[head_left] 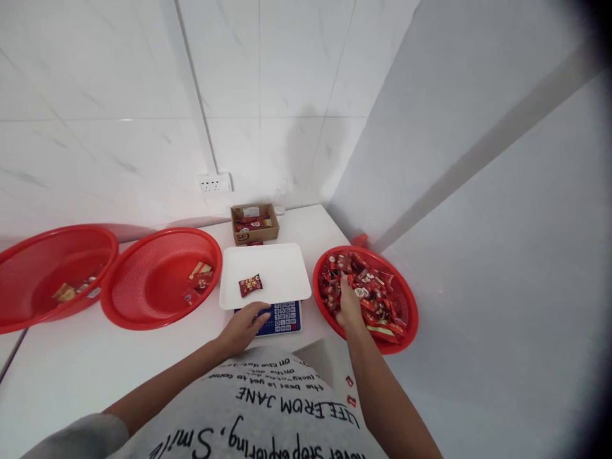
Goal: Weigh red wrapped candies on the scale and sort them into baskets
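Clock centred on the white tray: white surface (pixel 119 360) carries everything; far red basket (pixel 23 274) out at 9 o'clock, middle red basket (pixel 160 274) nearer at 9, few wrapped pieces in each, and the full red basket (pixel 413 306) at 3, heaped close to its rim, so a careless pull there could send pieces over the edge. White tray (pixel 282 274) appears to sit on the blue scale (pixel 287 319), whose keypad shows at 6; tray edge partly covers the keys, so a nudge could shift the tray or hit a button. Small carton (pixel 261 235) at 12, just behind the tray; a pushed tray would likely knock it. Left hand (pixel 243 328) at 7, right by tray edge and keypad, grip loosely spread, nothing seen in it; fingers leaning on the tray would probably throw off any reading. Right hand (pixel 350 307) between 3 and 4, down in the full basket; fingertips buried, can't tell if its grip pinches anything. Slick-looking wrappers, tangled heap: it may snag extras or drop one on the way out. Smallest, the single red packet (pixel 250 285) lies on the tray, around 8 from its middle, well inside the edge; a hard tilt might slide it off.
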`<state>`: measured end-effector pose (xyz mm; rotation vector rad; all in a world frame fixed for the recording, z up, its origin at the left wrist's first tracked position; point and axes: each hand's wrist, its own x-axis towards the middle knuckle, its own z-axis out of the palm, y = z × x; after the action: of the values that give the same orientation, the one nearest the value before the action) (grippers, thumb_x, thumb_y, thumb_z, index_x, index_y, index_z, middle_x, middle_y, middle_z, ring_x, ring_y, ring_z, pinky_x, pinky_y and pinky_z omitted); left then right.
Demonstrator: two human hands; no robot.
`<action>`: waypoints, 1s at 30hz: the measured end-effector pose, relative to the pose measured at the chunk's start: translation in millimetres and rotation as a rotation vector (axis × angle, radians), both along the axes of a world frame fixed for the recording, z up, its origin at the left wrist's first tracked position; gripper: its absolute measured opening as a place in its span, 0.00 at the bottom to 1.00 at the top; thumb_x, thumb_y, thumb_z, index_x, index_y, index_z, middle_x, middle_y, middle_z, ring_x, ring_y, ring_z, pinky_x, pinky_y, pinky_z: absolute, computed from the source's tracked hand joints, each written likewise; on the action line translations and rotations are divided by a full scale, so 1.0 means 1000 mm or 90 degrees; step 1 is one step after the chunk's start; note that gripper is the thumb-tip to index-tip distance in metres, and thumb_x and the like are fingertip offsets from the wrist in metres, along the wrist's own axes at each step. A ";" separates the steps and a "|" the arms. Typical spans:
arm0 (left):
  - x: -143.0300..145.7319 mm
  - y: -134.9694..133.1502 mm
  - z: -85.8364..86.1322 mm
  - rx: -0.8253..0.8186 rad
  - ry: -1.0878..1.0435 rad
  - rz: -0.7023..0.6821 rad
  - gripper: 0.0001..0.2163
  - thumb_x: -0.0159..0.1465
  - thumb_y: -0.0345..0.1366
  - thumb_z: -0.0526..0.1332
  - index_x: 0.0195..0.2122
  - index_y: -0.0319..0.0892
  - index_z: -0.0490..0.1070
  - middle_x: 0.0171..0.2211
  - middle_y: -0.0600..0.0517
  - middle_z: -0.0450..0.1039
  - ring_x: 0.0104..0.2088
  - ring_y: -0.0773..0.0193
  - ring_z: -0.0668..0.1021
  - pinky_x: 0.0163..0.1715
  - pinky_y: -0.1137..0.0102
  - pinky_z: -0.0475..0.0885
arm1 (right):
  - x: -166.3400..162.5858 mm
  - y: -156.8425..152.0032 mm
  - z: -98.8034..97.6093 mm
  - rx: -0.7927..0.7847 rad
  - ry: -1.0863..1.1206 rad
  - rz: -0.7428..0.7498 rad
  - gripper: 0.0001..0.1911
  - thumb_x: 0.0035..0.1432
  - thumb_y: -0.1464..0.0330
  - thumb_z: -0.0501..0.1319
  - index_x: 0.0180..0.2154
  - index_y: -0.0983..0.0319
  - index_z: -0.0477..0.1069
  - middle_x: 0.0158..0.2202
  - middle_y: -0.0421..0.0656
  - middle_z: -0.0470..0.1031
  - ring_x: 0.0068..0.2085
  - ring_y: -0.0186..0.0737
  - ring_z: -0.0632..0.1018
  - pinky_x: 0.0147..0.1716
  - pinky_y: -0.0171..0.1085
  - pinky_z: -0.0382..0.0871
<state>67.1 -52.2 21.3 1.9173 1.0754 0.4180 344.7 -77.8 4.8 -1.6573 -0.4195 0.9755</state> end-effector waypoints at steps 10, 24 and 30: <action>0.034 -0.012 0.017 -0.497 -0.229 0.119 0.21 0.57 0.46 0.63 0.47 0.42 0.64 0.34 0.51 0.72 0.32 0.64 0.76 0.36 0.65 0.74 | -0.106 -0.007 0.006 0.101 0.592 0.138 0.13 0.61 0.58 0.55 0.40 0.58 0.73 0.41 0.43 0.79 0.41 0.40 0.78 0.39 0.40 0.73; 0.018 0.008 0.003 -0.495 -0.217 0.215 0.17 0.55 0.48 0.64 0.38 0.42 0.67 0.26 0.56 0.68 0.23 0.71 0.71 0.25 0.73 0.70 | -0.104 0.007 -0.011 0.047 0.629 0.082 0.13 0.62 0.59 0.54 0.35 0.60 0.72 0.33 0.45 0.79 0.36 0.40 0.79 0.37 0.44 0.74; 0.005 0.020 -0.011 -0.507 -0.170 0.275 0.17 0.57 0.43 0.63 0.44 0.42 0.64 0.25 0.55 0.70 0.21 0.70 0.73 0.25 0.73 0.72 | -0.097 0.026 -0.001 0.084 0.602 0.147 0.09 0.60 0.58 0.57 0.38 0.55 0.70 0.32 0.38 0.76 0.35 0.34 0.77 0.41 0.42 0.72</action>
<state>72.4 -32.2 10.4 0.9046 1.2309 0.3872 247.2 -51.6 3.5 -0.8851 -0.0214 1.7211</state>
